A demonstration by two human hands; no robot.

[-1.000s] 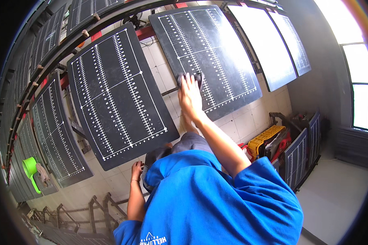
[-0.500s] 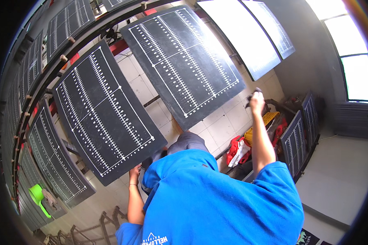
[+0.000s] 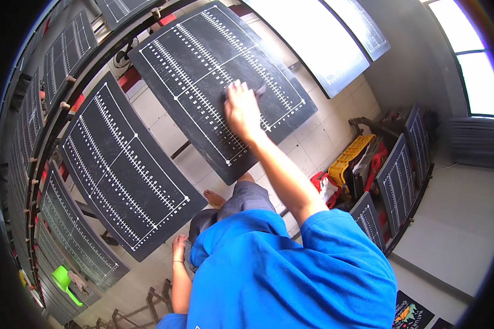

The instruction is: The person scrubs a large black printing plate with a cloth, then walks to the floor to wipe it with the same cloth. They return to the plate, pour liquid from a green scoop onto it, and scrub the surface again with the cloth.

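My right hand [image 3: 242, 112] lies on a black board [image 3: 203, 137] with white scale lines, pressing a dark cloth [image 3: 261, 90] against its surface. Only bits of the cloth show at the sides of the fingers. Down beside my left thigh, my left hand [image 3: 179, 245] has its fingers curled. Whatever may be in it is hidden, though something greyish shows beside it. A second black board [image 3: 132, 170] with the same white markings lies to the left, nearest to my left hand.
More marked boards [image 3: 74, 225] line the left side along a curved dark rail [image 3: 66, 104]. Bright white panels [image 3: 318, 49] stand at the upper right. A yellow crate [image 3: 352, 156] and upright boards [image 3: 398, 183] are at the right. A green scoop [image 3: 63, 278] lies lower left.
My right hand has swung left from beyond the board's right edge onto its middle, carrying the dark cloth. My left hand stays low by my thigh. The view has shifted slightly.
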